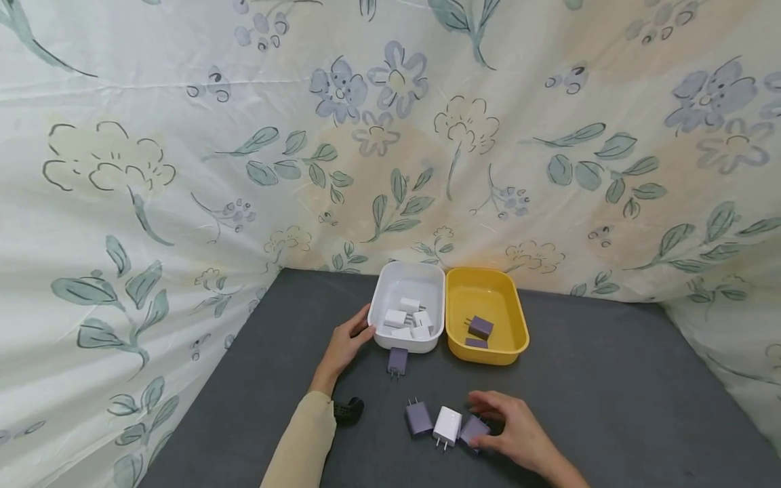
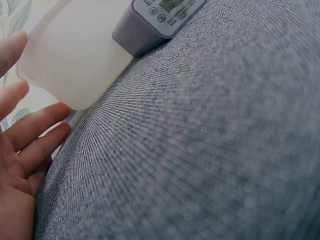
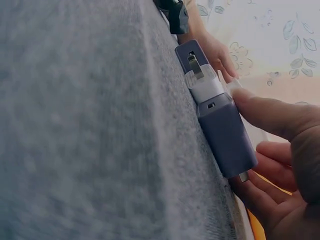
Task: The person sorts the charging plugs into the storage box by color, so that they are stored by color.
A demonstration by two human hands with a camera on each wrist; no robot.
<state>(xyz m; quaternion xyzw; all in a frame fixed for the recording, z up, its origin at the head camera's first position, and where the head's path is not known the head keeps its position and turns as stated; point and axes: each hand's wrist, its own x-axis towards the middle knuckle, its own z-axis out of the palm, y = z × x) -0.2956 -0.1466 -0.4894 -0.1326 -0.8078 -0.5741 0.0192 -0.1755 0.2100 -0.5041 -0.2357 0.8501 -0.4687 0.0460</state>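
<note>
My left hand [image 1: 344,347] rests with extended fingers at the left wall of a white bin [image 1: 379,298]. White plug chargers [image 1: 395,318] lie in that bin. A purple charger [image 1: 397,361] lies against its front, prongs toward me. Near the table front, my right hand [image 1: 512,428] curls its thumb and fingers round another purple charger [image 1: 472,432]. In the right wrist view the thumb is at the port end of this purple charger [image 3: 227,137], with the fingers by its prongs. Left of it are a white charger [image 1: 448,425] and one more purple charger [image 1: 418,418].
A yellow bin [image 1: 518,318] stands right beside the white one, with purple chargers [image 1: 481,328] inside. Both sit near the back edge of the dark grey table [image 1: 610,379]. Floral cloth [image 1: 427,135] hangs behind and on the left. A black strap [image 1: 349,411] shows at my left wrist.
</note>
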